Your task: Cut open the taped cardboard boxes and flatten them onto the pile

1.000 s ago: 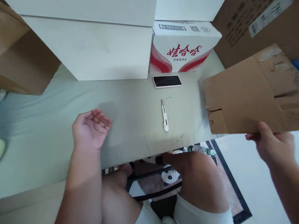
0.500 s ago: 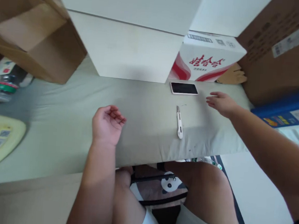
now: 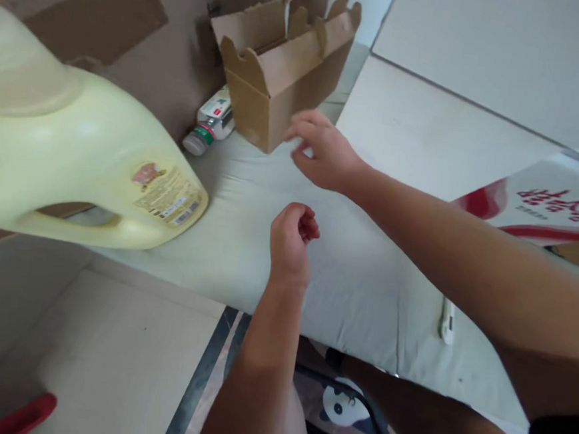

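Observation:
My right hand (image 3: 323, 151) reaches across to the left, fingers spread, holding nothing, right beside the near corner of an open brown cardboard box (image 3: 281, 69) on the pale green cloth surface (image 3: 217, 238). My left hand (image 3: 290, 238) rests on the cloth with its fingers curled loosely, empty. A white utility knife (image 3: 448, 321) lies on the cloth under my right forearm, partly hidden.
A large pale yellow jug (image 3: 74, 153) lies on its side at the left. A small capped bottle (image 3: 210, 127) lies behind it beside the box. A white carton with red print (image 3: 545, 207) stands at the right, a big white box (image 3: 452, 116) behind.
The view has swung left. My right hand let go of the flat cardboard sheet, then crossed from near the phone over to the open brown box. My left hand has curled more.

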Motion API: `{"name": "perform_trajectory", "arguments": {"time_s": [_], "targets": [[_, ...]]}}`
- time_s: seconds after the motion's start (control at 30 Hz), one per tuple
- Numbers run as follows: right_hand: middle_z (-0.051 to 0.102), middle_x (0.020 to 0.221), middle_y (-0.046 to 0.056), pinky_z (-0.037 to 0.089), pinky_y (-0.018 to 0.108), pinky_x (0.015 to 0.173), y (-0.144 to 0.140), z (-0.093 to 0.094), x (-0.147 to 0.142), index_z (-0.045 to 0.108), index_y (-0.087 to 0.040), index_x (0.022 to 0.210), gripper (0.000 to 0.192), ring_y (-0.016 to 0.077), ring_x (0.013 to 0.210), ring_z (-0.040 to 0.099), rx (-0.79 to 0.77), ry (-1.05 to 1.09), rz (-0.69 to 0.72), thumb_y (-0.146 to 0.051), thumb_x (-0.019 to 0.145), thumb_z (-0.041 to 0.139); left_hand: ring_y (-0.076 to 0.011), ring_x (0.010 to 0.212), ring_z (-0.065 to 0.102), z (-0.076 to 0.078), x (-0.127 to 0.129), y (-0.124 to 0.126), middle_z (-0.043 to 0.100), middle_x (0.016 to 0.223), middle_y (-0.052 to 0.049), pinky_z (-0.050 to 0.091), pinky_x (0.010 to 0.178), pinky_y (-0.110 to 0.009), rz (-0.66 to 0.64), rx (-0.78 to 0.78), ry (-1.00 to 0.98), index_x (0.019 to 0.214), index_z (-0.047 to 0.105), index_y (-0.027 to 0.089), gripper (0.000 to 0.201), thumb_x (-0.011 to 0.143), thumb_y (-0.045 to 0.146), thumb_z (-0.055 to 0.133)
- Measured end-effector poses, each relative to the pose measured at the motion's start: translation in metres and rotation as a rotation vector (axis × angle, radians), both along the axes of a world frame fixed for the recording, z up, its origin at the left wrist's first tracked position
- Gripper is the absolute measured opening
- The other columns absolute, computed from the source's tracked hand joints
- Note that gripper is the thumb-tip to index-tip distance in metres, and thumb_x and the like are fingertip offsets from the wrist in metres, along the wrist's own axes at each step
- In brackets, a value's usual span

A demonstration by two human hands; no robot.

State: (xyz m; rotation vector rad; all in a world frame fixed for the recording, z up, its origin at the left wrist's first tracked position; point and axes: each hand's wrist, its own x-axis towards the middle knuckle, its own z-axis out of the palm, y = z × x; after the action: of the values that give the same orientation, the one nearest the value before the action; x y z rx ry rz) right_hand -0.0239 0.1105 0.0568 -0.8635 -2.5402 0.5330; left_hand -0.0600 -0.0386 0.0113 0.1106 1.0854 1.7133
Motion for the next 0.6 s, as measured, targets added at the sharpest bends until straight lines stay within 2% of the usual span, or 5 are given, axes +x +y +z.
{"name": "perform_trajectory", "arguments": {"time_s": [0.13, 0.3, 0.43, 0.53, 0.6], "targets": [[0.036, 0.166, 0.001, 0.048, 0.050, 0.119, 0.016, 0.017, -0.087, 0.066, -0.021, 0.112, 0.025, 0.0288, 0.139, 0.059, 0.086, -0.049, -0.072, -0.010, 0.090, 0.063, -0.0108, 0.052, 0.044, -0.003, -0.010, 0.002, 0.045, 0.054, 0.002, 0.036, 0.057, -0.028, 0.020, 0.013, 0.043, 0.060, 0.054, 0.020, 0.020, 0.080, 0.021, 0.054], [0.063, 0.141, 0.002, 0.041, 0.042, 0.121, 0.034, 0.022, -0.109, 0.067, -0.014, 0.103, 0.012, 0.0236, 0.137, 0.061, 0.071, -0.088, -0.159, -0.014, 0.097, 0.056, -0.0100, 0.050, 0.041, 0.001, -0.010, 0.005, 0.045, 0.054, 0.002, 0.034, 0.057, -0.028, -0.001, 0.001, 0.059, 0.056, 0.054, 0.019, 0.025, 0.081, 0.016, 0.052], [0.068, 0.134, 0.001, 0.043, 0.042, 0.119, 0.014, 0.015, -0.065, 0.070, -0.010, 0.113, 0.031, 0.0235, 0.141, 0.057, 0.066, -0.004, -0.119, -0.004, 0.097, 0.044, -0.0117, 0.056, 0.044, -0.002, -0.013, 0.004, 0.043, 0.056, 0.002, 0.035, 0.059, -0.027, 0.146, 0.022, 0.186, 0.057, 0.052, 0.020, 0.021, 0.078, 0.016, 0.052], [0.066, 0.146, 0.002, 0.052, 0.041, 0.117, -0.027, 0.012, 0.007, 0.075, -0.018, 0.112, 0.035, 0.0215, 0.138, 0.060, 0.024, 0.206, -0.052, -0.003, 0.090, 0.053, -0.0128, 0.065, 0.047, -0.005, -0.021, 0.000, 0.044, 0.064, 0.002, 0.039, 0.068, -0.026, 0.443, 0.049, 0.329, 0.064, 0.049, 0.021, 0.017, 0.080, 0.017, 0.049], [0.077, 0.129, 0.003, 0.064, 0.042, 0.102, -0.065, 0.016, 0.066, 0.080, -0.023, 0.096, 0.030, 0.0237, 0.115, 0.074, -0.004, 0.306, -0.001, -0.008, 0.088, 0.056, -0.0132, 0.073, 0.052, -0.005, -0.026, -0.003, 0.049, 0.073, 0.001, 0.041, 0.074, -0.026, 0.606, 0.071, 0.393, 0.070, 0.050, 0.021, 0.014, 0.082, 0.018, 0.047]]}}
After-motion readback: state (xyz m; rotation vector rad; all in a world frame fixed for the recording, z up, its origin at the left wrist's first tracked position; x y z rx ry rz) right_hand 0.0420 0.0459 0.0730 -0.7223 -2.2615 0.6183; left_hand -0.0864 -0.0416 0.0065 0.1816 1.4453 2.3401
